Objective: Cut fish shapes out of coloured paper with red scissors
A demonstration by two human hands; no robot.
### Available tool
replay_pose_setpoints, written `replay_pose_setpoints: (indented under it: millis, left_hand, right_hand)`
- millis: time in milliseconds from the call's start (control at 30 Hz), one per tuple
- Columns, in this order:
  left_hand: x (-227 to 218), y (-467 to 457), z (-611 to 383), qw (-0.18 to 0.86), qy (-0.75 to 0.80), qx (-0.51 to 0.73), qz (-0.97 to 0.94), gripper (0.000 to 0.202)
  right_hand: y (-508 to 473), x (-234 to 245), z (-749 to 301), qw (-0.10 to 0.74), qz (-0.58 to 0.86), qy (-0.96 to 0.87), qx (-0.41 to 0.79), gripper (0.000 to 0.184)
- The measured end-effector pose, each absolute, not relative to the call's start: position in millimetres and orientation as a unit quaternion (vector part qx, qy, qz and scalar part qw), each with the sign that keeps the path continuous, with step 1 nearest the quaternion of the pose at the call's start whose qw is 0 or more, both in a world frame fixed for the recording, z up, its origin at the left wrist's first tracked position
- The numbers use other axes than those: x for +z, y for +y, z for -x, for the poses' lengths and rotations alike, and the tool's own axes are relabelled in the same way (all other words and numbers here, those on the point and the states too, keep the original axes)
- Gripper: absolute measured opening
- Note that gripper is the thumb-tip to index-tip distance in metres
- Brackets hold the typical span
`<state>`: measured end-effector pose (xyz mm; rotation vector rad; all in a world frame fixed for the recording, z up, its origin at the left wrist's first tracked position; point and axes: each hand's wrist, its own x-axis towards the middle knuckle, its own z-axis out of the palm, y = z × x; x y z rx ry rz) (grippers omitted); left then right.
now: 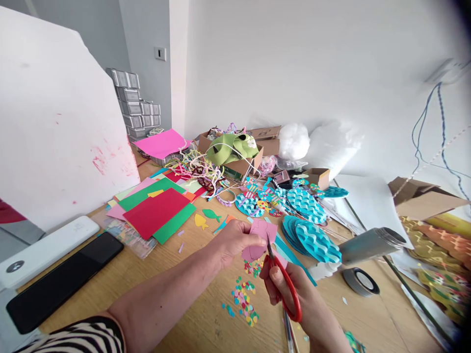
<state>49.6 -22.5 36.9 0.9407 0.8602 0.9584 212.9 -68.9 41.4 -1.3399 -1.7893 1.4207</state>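
Note:
My left hand [235,241] pinches a piece of pink paper [265,229] that bears a drawn outline. Around the red handles of a pair of scissors [290,289] my right hand [290,284] is closed, and the blades meet the paper's lower right edge. Below the paper, small coloured paper dots [243,300] lie scattered on the wooden table. Just left of the paper are a yellow paper fish [200,221] and a green paper fish [212,214]. Blue wavy paper discs [318,241] sit close by on the right.
Red and green sheets [158,211] are stacked at left, near a black phone [64,279] and a white device [47,250]. A metal flask [371,245] lies tilted at right beside a roll of tape [360,282]. Behind stand cardboard boxes [239,164] of craft materials.

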Motion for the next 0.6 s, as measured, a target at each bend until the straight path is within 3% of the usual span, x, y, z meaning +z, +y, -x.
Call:
replay_pose_setpoints:
  millis: [600]
  left_hand:
    - [38.9, -22.1, -49.9, 0.715, 0.381, 0.43, -0.397, 0.027]
  right_hand:
    - [-68.4, 40.5, -213.1, 0.239, 0.508, -0.643, 0.521, 0.068]
